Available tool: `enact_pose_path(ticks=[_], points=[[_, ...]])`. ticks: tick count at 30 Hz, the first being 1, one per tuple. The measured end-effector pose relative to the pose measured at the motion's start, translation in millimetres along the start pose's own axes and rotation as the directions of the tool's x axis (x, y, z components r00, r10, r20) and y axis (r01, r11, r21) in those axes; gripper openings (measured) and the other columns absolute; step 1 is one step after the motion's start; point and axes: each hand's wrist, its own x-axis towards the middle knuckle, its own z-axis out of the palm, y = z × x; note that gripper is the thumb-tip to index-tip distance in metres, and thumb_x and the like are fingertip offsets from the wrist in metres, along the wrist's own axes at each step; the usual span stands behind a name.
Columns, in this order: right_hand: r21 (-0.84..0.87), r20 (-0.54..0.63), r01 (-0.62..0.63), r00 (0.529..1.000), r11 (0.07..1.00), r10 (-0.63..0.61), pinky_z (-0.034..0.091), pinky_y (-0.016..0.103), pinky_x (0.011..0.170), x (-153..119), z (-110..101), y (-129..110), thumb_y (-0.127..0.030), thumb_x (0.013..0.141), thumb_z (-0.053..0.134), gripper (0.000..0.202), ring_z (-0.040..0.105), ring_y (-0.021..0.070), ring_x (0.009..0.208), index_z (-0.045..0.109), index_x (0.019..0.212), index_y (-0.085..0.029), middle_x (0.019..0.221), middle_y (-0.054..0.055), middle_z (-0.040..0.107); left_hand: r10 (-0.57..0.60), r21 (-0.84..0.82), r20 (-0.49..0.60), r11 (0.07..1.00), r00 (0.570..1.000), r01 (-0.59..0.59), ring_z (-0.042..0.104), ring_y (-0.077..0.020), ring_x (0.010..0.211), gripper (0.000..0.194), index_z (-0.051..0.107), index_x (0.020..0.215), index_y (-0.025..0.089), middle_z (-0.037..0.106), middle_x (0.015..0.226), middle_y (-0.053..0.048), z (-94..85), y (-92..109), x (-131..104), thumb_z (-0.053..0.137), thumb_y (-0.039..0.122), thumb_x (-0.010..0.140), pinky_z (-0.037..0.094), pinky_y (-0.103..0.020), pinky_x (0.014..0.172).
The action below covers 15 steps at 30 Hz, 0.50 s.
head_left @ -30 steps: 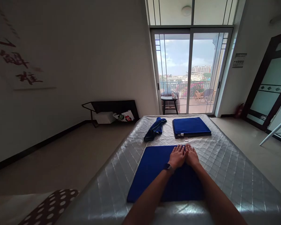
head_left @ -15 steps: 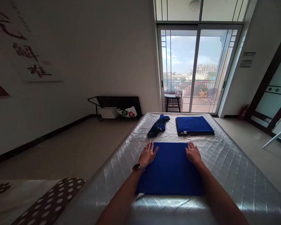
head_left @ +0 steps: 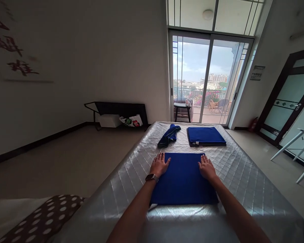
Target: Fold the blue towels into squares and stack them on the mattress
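A flat blue cloth panel (head_left: 183,182) lies on the silver quilted mattress (head_left: 124,175) in front of me. My left hand (head_left: 160,165) rests on its far left corner, fingers stretched out flat and the thumb apart. On the far right corner lies my right hand (head_left: 207,167), likewise flat with its fingers extended. A small white tag shows at the panel's near left corner. Beyond it, to the right, is a neat stack of folded blue and dark cloth (head_left: 206,135). A crumpled blue cloth piece with dark edging (head_left: 169,135) sits beyond my left hand.
Brown polka-dot bedding (head_left: 45,216) is at the lower left. Against the far wall stands a black bench (head_left: 119,109) with a white box (head_left: 109,120) and a bag (head_left: 131,120). A white-legged table (head_left: 294,145) is at right, sliding glass doors (head_left: 209,77) ahead.
The view has turned slightly to the right, bringing more of the white-legged table into sight. Both hands stay flat at the panel's far corners, with little visible shift.
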Motion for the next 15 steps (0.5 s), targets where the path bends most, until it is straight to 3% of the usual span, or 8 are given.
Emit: enact_pose_path(ticks=[6, 9, 11, 15], points=[[0.039, 0.025, -0.011, 1.0, 0.999, 0.01, 0.012, 0.036, 0.122, -15, -2, -5, -0.038, 0.102, 0.021, 0.064, 0.014, 0.0186, 0.152, 0.025, 0.155, -0.004, 0.162, 0.014, 0.023, -0.003, 0.055, -0.009, 0.998, 1.0, 0.004, 0.022, -0.0282, 0.151, 0.08, 0.031, 0.153, 0.004, 0.028, 0.161, -0.018, -0.8, -3, 2, 0.017, 0.06, 0.097, 0.02, -0.045, 0.121], [0.052, 0.024, -0.016, 1.0, 0.999, 0.015, 0.011, 0.036, 0.122, -15, -5, -6, -0.038, 0.101, 0.022, 0.064, 0.013, 0.0186, 0.152, 0.024, 0.155, -0.003, 0.162, 0.013, 0.022, 0.002, 0.078, -0.042, 0.997, 0.999, 0.001, 0.024, -0.0299, 0.15, 0.079, 0.031, 0.152, 0.002, 0.028, 0.16, -0.021, -3.0, 7, 3, 0.017, 0.059, 0.098, 0.021, -0.047, 0.121], [0.061, 0.023, -0.017, 1.0, 0.998, 0.016, 0.011, 0.035, 0.122, -15, -5, -6, -0.038, 0.101, 0.022, 0.064, 0.013, 0.0184, 0.152, 0.024, 0.155, -0.003, 0.162, 0.013, 0.023, 0.079, 0.072, -0.085, 0.995, 0.993, -0.073, 0.026, -0.0299, 0.149, 0.077, 0.033, 0.152, 0.003, 0.031, 0.159, -0.021, -1.9, 28, 0, 0.015, 0.056, 0.099, 0.022, -0.048, 0.121], [0.064, 0.014, -0.012, 1.0, 0.998, 0.011, 0.011, 0.036, 0.121, -15, -1, -4, -0.038, 0.101, 0.022, 0.064, 0.014, 0.0189, 0.152, 0.025, 0.155, -0.003, 0.162, 0.015, 0.024, 0.344, 0.017, -0.09, 0.939, 0.935, -0.343, 0.029, -0.0261, 0.148, 0.072, 0.038, 0.151, 0.008, 0.036, 0.158, -0.016, 11.4, 100, -21, 0.012, 0.054, 0.101, 0.026, -0.043, 0.121]])
